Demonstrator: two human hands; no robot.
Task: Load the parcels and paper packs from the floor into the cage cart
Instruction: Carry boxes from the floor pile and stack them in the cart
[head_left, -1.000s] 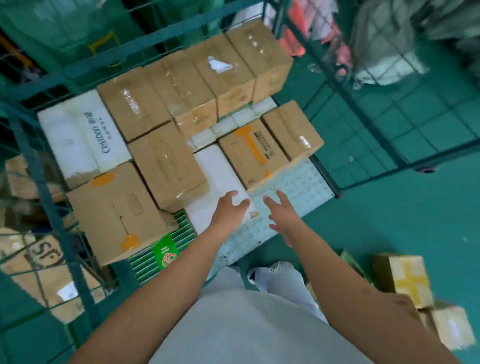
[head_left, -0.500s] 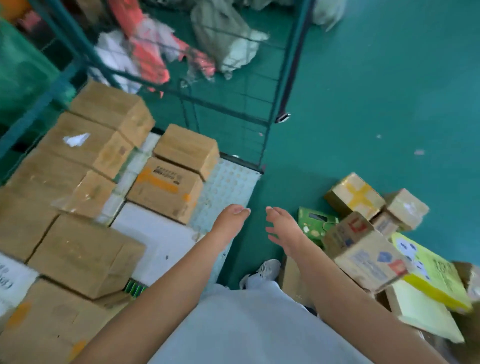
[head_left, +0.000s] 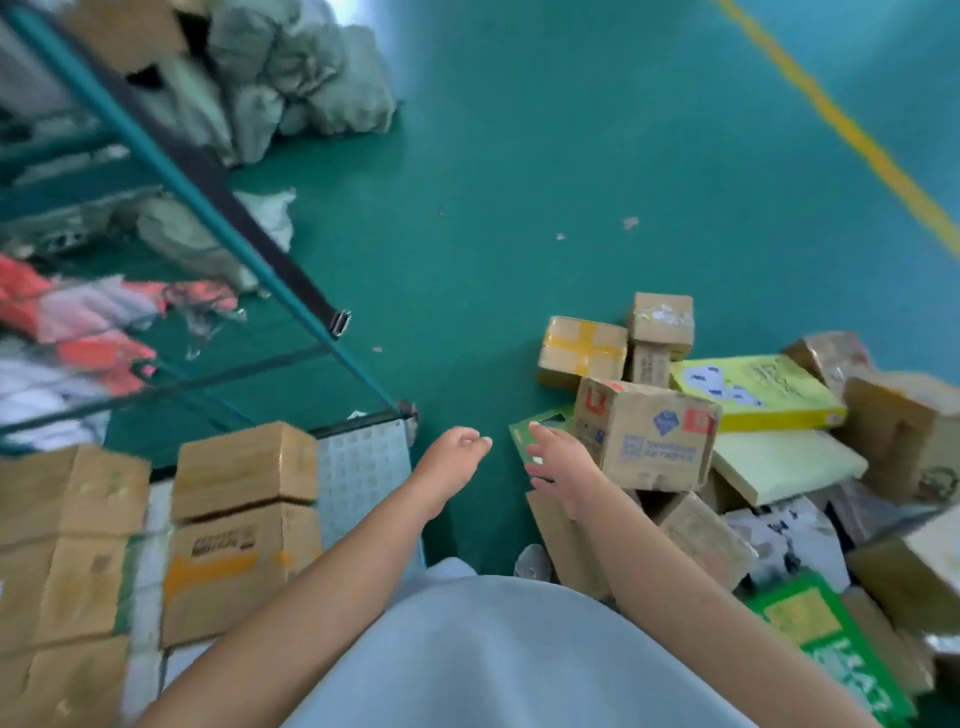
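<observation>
Since a second ago the view has swung from the cage cart toward the heap on the floor, and both hands have left the loaded boxes and now hang over bare floor between cart and heap. The cart, with its stacked brown parcels, sits at about 8 o'clock in the head view; the unloaded parcels and paper packs lie from 3 to 5 o'clock.

The left hand is released, fingers loosely curled, holding nothing. The right hand is also empty, fingers spread, just beside the printed carton, which lies at 3 o'clock from it, tilted atop the heap. Whether the fingertips touch its near face cannot be told. The carton's long axis runs roughly 9 to 3 o'clock, so its short end faces the right hand, clearly the nearer one; the left would have to cross over to reach the far side.

Behind it lie a yellow-taped box and a yellow paper pack, at about 1 and 2 o'clock from the right hand.
</observation>
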